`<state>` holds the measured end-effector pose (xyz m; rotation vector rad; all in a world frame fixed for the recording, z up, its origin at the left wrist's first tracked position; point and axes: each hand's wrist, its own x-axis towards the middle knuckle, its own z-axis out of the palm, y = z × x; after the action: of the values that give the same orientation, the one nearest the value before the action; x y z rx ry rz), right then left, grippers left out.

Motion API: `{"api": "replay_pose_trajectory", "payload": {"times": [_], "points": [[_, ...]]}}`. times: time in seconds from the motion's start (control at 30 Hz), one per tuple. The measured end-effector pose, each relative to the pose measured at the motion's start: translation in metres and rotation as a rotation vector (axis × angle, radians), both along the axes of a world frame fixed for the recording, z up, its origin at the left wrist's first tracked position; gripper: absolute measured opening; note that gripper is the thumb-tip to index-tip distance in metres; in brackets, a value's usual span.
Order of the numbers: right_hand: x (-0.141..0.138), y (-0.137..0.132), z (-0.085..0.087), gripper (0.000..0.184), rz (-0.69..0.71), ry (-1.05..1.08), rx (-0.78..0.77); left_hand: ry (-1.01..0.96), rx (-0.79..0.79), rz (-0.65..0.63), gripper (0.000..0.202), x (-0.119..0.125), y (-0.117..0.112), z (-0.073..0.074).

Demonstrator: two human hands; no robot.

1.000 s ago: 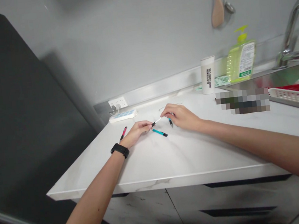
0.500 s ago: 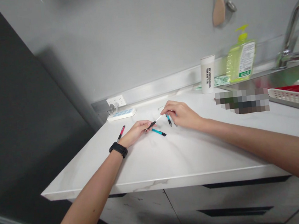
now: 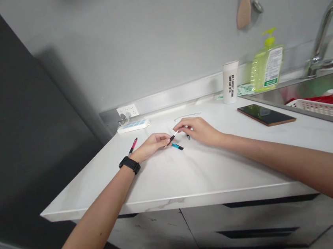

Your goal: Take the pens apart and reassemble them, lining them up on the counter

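I observe left hand (image 3: 153,143) gripping a slim black tube (image 3: 172,138), right hand (image 3: 197,130) pinching thin white rod (image 3: 176,133) at its end, turquoise-and-black barrel (image 3: 177,146) nearby on white marbled surface (image 3: 160,180).

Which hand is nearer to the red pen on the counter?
The left. The left hand is just right of the red pen, its wrist beside the pen's near end; the right hand is farther right, beyond the left one.
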<state>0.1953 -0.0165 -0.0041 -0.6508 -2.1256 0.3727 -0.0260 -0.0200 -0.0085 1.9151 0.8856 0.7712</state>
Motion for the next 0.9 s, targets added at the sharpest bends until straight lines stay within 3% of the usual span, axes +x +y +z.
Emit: {"api": "replay_pose_trajectory", "payload": {"times": [0.13,0.27,0.33,0.43,0.57,0.8,0.9], "points": [[-0.002,0.008,-0.013,0.056,-0.086,0.061,-0.13,-0.047,0.04,0.087,0.03,-0.005,0.006,-0.002],[-0.003,0.004,-0.017,0.027,-0.152,-0.208,-0.011,0.012,0.171,0.31,0.026,-0.015,0.016,-0.005],[-0.006,-0.001,-0.018,0.023,-0.133,-0.333,0.017,0.123,0.28,0.398,0.022,-0.02,0.019,-0.005],[-0.013,-0.005,-0.02,0.018,-0.107,-0.399,0.022,0.276,0.392,0.403,0.015,-0.026,0.019,-0.001],[-0.016,-0.001,-0.024,0.02,-0.124,-0.368,-0.002,0.331,0.437,0.41,0.01,-0.03,0.015,0.003],[-0.001,0.01,-0.013,0.021,-0.355,-0.187,-0.081,0.335,0.466,0.417,0.01,-0.038,0.017,0.002],[0.002,0.015,-0.01,0.022,-0.385,-0.157,-0.112,0.346,0.474,0.41,0.008,-0.039,0.017,0.003]]}}
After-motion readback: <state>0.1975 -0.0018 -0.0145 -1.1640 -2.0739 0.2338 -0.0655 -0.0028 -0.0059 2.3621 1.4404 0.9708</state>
